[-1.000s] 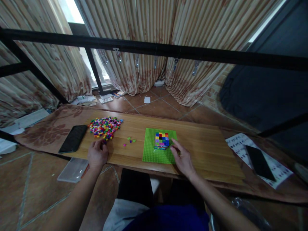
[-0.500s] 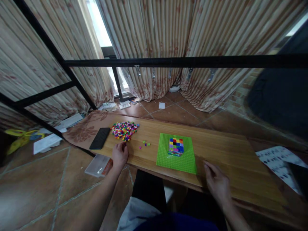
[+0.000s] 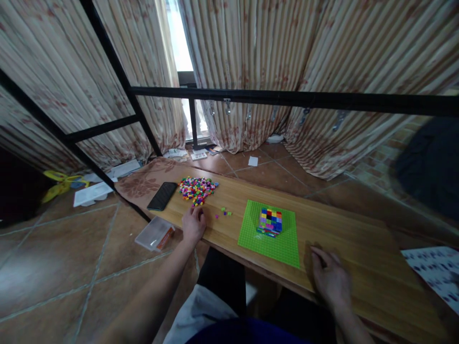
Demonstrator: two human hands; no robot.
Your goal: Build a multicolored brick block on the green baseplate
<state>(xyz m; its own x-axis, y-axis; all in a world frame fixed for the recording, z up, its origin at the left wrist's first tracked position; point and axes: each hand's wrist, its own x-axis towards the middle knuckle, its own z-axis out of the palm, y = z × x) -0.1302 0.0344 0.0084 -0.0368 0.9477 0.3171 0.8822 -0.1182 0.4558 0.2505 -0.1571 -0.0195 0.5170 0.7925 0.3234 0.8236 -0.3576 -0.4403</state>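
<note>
My left hand [image 3: 193, 224] rests on the wooden table [image 3: 333, 229] just below a pile of small coloured bricks [image 3: 197, 188], with its fingers curled; whether they hold a brick is hidden. A green baseplate [image 3: 278, 240] lies in the middle of the table, and a block of stacked coloured bricks [image 3: 270, 221] stands on it. My right hand [image 3: 332, 278] lies on the table to the right of the baseplate, apart from it, with fingers loosely bent and nothing in them. A few loose bricks [image 3: 225, 212] lie between pile and baseplate.
A black phone [image 3: 162, 196] lies left of the brick pile. A clear plastic box [image 3: 154, 234] sits on the tiled floor below the table's left end. A printed sheet [image 3: 433, 270] lies at the right end. A black metal frame [image 3: 287, 98] crosses in front of striped curtains.
My right hand has left the brick block and drawn back to the right of the baseplate. My left hand stays by the pile. The view has swung to the left.
</note>
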